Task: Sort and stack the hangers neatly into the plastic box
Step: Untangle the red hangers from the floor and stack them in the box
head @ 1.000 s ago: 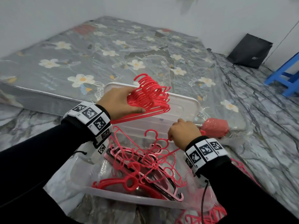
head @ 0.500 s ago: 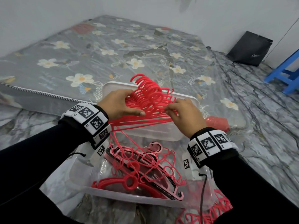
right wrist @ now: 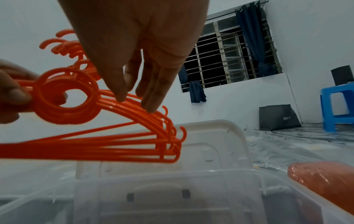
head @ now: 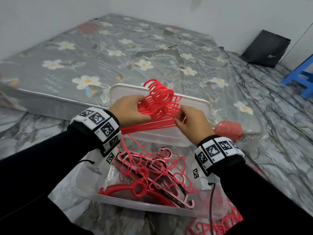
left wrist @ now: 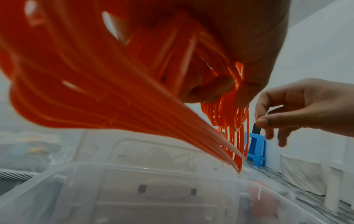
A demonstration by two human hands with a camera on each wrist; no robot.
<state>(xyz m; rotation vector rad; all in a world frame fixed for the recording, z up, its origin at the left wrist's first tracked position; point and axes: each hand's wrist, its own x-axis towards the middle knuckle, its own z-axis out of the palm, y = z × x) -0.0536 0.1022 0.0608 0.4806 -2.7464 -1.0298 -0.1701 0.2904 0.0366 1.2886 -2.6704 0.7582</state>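
Grey marble-patterned floor (head: 279, 133) runs beside a low mattress with a grey flowered cover under clear plastic (head: 101, 53), and against the white wall lean a black paper bag (head: 265, 48) and a blue plastic stool (head: 303, 77). Between the person's arms stands the clear plastic box (head: 135, 203), its white translucent lid (head: 199, 104) propped against the mattress edge behind it. Over the box's far side the left hand (head: 128, 112) grips a stacked bundle of bright red plastic hangers (head: 157, 107) by their ringed necks, thumb beneath and fingers curled round, hooks fanned upward. The right hand (head: 193, 122) is at the bundle's right shoulder ends; in the right wrist view its straight fingers (right wrist: 149, 104) rest on the topmost arms without closing round them. Inside the box lie loose pink and red hangers (head: 152, 173) in a tangled heap, not yet ordered. More red hangers (head: 218, 224) lie on the floor just outside the box's near right corner. A crumpled red plastic bag (head: 227, 129) sits beside the lid.
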